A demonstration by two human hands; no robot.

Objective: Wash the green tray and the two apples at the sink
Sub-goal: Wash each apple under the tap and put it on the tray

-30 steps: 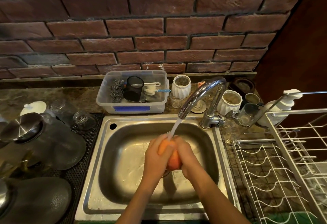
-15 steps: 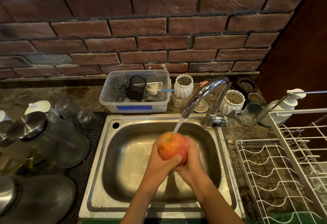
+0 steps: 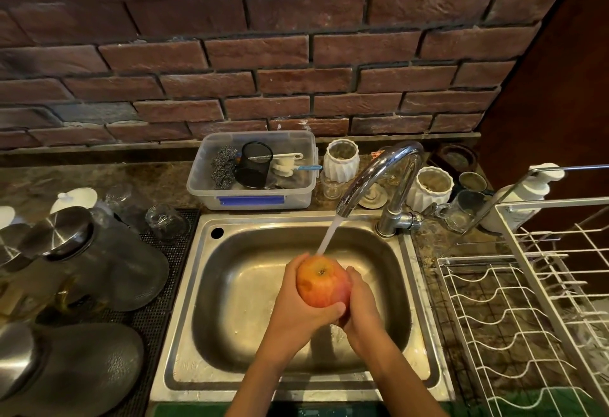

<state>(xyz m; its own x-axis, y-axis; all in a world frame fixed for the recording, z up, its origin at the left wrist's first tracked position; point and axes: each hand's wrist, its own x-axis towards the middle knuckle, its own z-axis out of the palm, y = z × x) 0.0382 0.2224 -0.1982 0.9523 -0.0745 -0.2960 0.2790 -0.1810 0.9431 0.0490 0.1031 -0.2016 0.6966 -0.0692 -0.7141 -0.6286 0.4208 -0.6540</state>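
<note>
A red-orange apple (image 3: pixel 321 281) is held over the steel sink (image 3: pixel 184 288), its stem end turned up toward me. Water from the chrome faucet (image 3: pixel 379 172) lands on its top edge. My left hand (image 3: pixel 296 311) grips the apple from the left, thumb curled under its front. My right hand (image 3: pixel 359 308) cups it from the right and below. A strip of green (image 3: pixel 540 400) shows under the wire rack at the bottom right; I cannot tell if it is the tray. No second apple is in view.
A white wire dish rack (image 3: pixel 514 311) stands right of the sink. Behind the sink sit a clear tub of scrubbers (image 3: pixel 250 172), white ribbed pots (image 3: pixel 341 159) and a soap pump (image 3: pixel 524 192). Glass jars with steel lids (image 3: pixel 82 258) crowd the left mat.
Both hands have turned the apple under the stream. A second ago they covered most of it; now its stem end faces up and most of its skin shows.
</note>
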